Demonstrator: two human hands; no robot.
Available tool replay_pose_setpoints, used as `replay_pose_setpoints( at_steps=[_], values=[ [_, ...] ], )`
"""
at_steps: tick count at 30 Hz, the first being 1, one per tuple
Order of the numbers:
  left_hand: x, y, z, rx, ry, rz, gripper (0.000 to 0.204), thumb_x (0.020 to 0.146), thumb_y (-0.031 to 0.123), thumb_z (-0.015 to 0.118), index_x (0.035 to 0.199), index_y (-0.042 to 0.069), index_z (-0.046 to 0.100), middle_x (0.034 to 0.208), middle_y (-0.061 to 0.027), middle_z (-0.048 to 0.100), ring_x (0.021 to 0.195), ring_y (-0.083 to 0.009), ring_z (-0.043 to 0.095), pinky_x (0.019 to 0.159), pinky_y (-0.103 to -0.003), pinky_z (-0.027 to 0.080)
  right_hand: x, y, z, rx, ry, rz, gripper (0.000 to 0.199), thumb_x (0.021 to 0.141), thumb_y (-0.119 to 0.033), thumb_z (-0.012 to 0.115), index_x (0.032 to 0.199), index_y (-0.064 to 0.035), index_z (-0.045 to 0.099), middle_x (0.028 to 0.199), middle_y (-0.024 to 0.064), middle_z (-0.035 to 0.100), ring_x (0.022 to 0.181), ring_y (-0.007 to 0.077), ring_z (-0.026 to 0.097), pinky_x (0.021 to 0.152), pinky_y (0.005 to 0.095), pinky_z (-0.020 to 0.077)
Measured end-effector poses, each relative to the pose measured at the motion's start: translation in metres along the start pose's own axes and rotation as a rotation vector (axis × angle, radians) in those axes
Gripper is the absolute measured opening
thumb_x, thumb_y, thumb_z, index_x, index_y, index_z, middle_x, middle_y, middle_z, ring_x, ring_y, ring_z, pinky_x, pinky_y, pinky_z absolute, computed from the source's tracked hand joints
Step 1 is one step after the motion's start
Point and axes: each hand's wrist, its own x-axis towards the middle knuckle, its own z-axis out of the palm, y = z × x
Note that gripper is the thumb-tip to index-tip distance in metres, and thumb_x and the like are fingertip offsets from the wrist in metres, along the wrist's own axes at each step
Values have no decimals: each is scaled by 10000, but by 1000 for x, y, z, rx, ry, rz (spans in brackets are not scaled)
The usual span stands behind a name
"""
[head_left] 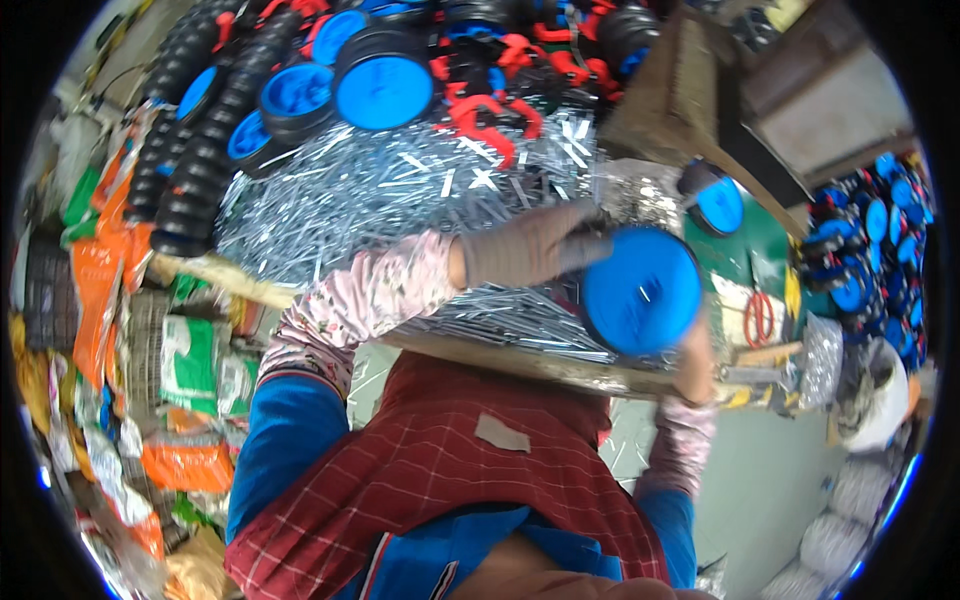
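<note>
A wheel with a black rim and a flat blue face [642, 292] is held up over the front right edge of the metal-covered bench. My right hand [697, 352] grips its right side, with the fingers mostly hidden behind it. My left hand [530, 246], in a grey striped glove, reaches in from the left over the pins. Its fingers are blurred but look stretched out and apart, close to the wheel's upper left edge. Under both hands lies a heap of thin silvery metal pins [370, 190], with more pins [510, 320] along the near edge.
Stacked black wheels [190, 190], blue-faced wheels [384, 92] and red plastic clips [480, 125] crowd the far side. A single wheel [718, 205] lies on the green surface at right, near red rings [758, 318]. Many blue wheels [875, 220] fill the far right. Bags [190, 365] stand left.
</note>
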Motion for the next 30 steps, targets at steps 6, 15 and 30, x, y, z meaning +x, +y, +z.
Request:
replay_pose_setpoints(
  at_steps=[6,15,30],
  values=[
    [-38,0,-118,510,328,-214,540,767,201,827,1223,46,584,1149,-158,617,1073,-341,605,934,-394,491,13,-121,-338,545,405,-666,585,964,-438,537,1337,10,492,1393,158,487,1249,317,399,1043,457,291],
    [-50,-82,-176,1066,478,-420,694,661,234,811,1249,32,500,1187,-221,523,1093,-420,524,923,-460,463,40,-113,11,-380,-80,-327,162,944,-109,614,1046,-22,705,949,69,712,785,131,670,712,273,536],
    [-101,-24,-129,752,666,-313,728,615,262,912,1191,12,544,1070,-161,566,946,-327,603,825,-393,527,28,-96,224,-84,-114,-578,81,984,-100,576,1000,-22,566,875,107,723,781,154,687,716,274,507]
  ],
)
